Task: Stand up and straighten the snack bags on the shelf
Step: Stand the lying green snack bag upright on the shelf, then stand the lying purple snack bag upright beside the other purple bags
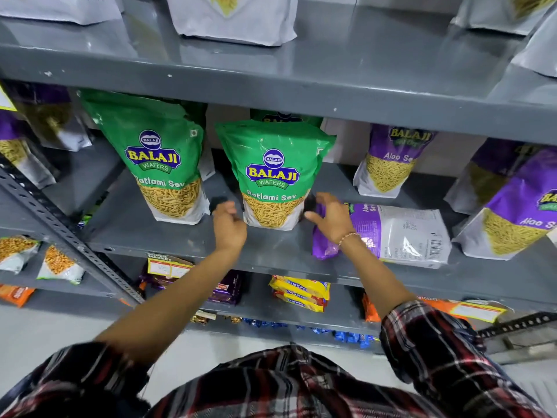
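Note:
A green Ratlami Sev bag (272,173) stands upright at the middle of the grey shelf (168,236), with another green bag partly hidden behind it. My left hand (228,223) hovers just off its lower left corner, fingers loosely curled, holding nothing. My right hand (330,218) is spread open just right of its lower right corner, apart from it. Under and beside my right hand a purple Aloo Sev bag (398,233) lies flat on its face. A second green Ratlami Sev bag (156,158) stands to the left.
Purple Aloo Sev bags stand at the back (391,161) and at the right edge (518,206). More purple bags (18,146) lean at the far left. The upper shelf (271,82) hangs low over the bags. Biscuit packs (301,292) fill the shelf below.

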{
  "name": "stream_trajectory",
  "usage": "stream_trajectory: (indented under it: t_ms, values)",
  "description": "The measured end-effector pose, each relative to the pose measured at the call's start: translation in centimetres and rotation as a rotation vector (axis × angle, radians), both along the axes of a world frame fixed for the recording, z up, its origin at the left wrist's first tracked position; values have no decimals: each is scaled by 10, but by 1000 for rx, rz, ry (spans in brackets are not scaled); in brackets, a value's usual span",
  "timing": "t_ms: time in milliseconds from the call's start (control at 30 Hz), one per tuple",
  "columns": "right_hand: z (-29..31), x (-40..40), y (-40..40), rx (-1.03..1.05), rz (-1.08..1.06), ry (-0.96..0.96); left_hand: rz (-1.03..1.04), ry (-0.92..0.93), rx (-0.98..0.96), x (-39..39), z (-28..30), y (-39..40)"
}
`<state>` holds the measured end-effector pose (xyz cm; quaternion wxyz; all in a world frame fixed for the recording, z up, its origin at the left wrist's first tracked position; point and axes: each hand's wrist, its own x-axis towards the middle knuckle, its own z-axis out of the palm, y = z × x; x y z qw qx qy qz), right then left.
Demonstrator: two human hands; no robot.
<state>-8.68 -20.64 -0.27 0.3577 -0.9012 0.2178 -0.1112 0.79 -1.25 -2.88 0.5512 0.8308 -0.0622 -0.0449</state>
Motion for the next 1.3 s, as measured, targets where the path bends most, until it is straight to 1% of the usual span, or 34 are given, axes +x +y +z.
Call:
stream_trajectory:
  t_ms: [67, 100, 167, 267, 333, 400, 500, 567, 633, 733, 833, 933, 1033, 1100, 1233, 1300]
  values:
    - [11, -11, -25, -42, -40, 0, 132, 81, -159, -39, 8, -6]
    - [16, -17, -41, -67, -54, 18, 130, 133, -228, -56, 11, -11]
    - [25, -36, -74, -141, -107, 87, 24, 239, -344, -88, 20, -28]
    - [35, -65, -122, -232, -231, 215, -189, 361, -431, -128, 33, -57]
    - [38, -78, -142, -255, -253, 305, -267, 397, -474, -151, 37, -75]
    - [40, -86, -153, -285, -228, 405, -331, 453, -467, -168, 32, -92]
    - [46, -97, -155, -350, -181, 529, -454, 694, -362, -183, 22, -119]
    - [51, -100, -159, -416, -116, 585, -482, 836, -286, -185, 16, -134]
    - [56, -103, -165, -381, -40, 625, -460, 886, -259, -185, 12, -145]
    - [57, -111, -177, -209, 79, 657, -391, 909, -318, -184, 9, -160]
    - [58, -119, -182, -74, 144, 650, -298, 861, -384, -190, 5, -171]
    - [49, -126, -193, 86, 170, 596, -184, 737, -398, -198, 8, -176]
    - [36, -136, -203, 246, 156, 420, -116, 601, -403, -200, 16, -178]
    - [30, -146, -207, 343, 167, 330, -98, 488, -369, -197, 21, -179]
    - [24, -157, -207, 513, 146, 120, -136, 246, -289, -179, 29, -179]
    - [19, -156, -203, 571, 94, -11, -189, 132, -232, -161, 30, -181]
